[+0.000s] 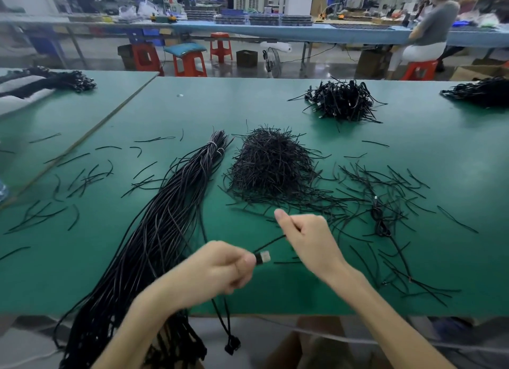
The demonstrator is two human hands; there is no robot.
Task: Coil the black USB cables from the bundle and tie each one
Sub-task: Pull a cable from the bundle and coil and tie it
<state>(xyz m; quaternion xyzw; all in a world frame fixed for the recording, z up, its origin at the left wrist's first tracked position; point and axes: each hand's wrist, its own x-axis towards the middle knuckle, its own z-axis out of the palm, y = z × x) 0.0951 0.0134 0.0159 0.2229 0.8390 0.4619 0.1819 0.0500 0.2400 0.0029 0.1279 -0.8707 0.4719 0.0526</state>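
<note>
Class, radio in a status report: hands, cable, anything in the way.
Left hand grips USB plug. Right hand pinches its cable. Not coiled yet. Loose twist ties scattered around.

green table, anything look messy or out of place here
Yes: loose black ties lie strewn across the table, far from the tie pile, and one bunched cable sits alone among them, apart from the finished heap.

Bare bench (220,104) lay open toward the far edge; the cable bundle (170,203) and tie heap (271,170) blocked the middle.
</note>
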